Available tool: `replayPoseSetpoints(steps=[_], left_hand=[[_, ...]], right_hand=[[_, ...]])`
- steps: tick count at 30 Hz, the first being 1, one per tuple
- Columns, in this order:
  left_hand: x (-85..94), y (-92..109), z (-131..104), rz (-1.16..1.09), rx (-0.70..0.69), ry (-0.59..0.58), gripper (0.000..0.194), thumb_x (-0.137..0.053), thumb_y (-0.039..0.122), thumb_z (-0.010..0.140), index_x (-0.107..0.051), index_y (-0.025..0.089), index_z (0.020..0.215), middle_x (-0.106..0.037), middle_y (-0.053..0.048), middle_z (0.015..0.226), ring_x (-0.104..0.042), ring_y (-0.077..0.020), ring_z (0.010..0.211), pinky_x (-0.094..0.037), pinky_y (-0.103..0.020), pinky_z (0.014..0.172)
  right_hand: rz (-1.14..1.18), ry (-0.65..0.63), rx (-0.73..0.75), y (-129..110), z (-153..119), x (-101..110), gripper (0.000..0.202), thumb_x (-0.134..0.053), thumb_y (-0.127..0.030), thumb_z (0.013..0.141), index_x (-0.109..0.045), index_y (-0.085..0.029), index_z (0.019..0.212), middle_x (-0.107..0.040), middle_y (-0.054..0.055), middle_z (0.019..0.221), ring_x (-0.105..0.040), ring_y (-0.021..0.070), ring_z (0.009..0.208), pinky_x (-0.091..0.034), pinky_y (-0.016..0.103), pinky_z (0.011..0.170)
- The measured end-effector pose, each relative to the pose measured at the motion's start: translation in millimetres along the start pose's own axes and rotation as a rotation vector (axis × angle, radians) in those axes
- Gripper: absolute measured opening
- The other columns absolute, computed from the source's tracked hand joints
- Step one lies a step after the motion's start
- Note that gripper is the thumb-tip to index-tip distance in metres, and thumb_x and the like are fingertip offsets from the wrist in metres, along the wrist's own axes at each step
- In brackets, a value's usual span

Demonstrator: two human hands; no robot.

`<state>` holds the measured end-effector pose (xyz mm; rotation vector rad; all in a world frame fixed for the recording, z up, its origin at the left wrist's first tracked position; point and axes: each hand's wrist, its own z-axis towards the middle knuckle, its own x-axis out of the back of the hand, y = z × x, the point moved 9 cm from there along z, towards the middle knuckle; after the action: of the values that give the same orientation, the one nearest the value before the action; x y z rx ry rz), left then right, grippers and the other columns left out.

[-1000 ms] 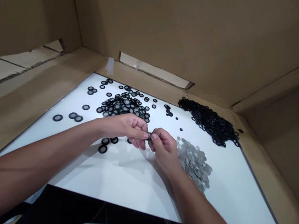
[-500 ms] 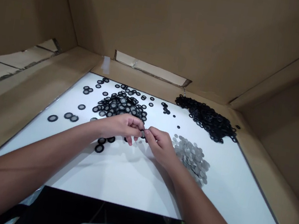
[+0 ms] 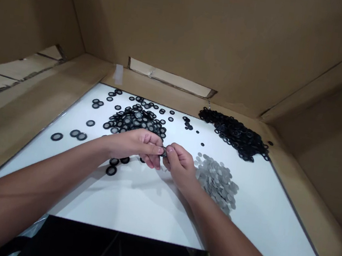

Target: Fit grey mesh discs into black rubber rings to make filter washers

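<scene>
Between my two hands is a small black rubber ring (image 3: pixel 164 151) with a grey disc in it, partly covered by fingertips. My left hand (image 3: pixel 143 146) pinches its left side between thumb and fingers. From the right, my right hand (image 3: pixel 180 163) grips the other side with thumb and forefinger. Behind my left hand spreads a heap of black rings with grey centres (image 3: pixel 137 117). Beside my right wrist lies a pile of loose grey mesh-like discs (image 3: pixel 219 181). Further back on the right is a heap of plain black rings (image 3: pixel 234 132).
A white work surface (image 3: pixel 134 207) carries the piles. Brown cardboard walls (image 3: pixel 178 27) stand at the back and sides. Several filled rings (image 3: pixel 82 136) lie scattered at the left, and a few small dark pieces (image 3: pixel 187 123) lie between the heaps.
My left thumb and fingers have closed more firmly on the ring's left side. Both hands stay together at nearly the same spot; the view has shifted slightly.
</scene>
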<state>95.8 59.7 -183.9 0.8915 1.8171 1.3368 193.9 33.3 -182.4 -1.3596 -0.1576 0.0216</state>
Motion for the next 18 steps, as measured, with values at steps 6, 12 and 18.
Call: replayPoseSetpoints(steps=[6, 12, 18], left_hand=[[0.6, -3, -2, -0.063, 0.078, -0.01, 0.019, -0.073, 0.028, 0.084, -0.06, 0.015, 0.078, -0.071, -0.001, 0.069, -0.075, -0.0204, 0.085, -0.058, -0.028, 0.078], [8.8, -10, 4, 0.091, 0.061, 0.064, 0.012, -0.072, 0.023, 0.082, -0.064, 0.014, 0.085, -0.072, -0.002, 0.076, -0.071, -0.0146, 0.074, -0.058, -0.028, 0.073], [6.0, -7, 5, 0.143, -0.015, 0.07, 0.018, -0.07, 0.033, 0.085, -0.065, 0.016, 0.09, -0.067, -0.001, 0.079, -0.067, -0.0143, 0.075, -0.059, -0.028, 0.066]], right_hand=[[-0.241, -0.08, 0.085, -12, -1, -4, 0.037, -0.046, -0.038, 0.099, -0.041, -0.02, 0.066, -0.042, -0.005, 0.059, -0.038, 0.0095, 0.054, -0.032, 0.024, 0.053], [-0.541, -0.145, 0.097, -10, 5, 1, 0.032, -0.045, -0.036, 0.099, -0.045, -0.02, 0.07, -0.045, -0.004, 0.062, -0.04, 0.0098, 0.058, -0.031, 0.024, 0.056], [-0.546, -0.06, 0.147, -17, 5, 4, 0.034, -0.047, -0.032, 0.097, -0.04, -0.02, 0.067, -0.04, -0.005, 0.058, -0.037, 0.0091, 0.054, -0.029, 0.023, 0.053]])
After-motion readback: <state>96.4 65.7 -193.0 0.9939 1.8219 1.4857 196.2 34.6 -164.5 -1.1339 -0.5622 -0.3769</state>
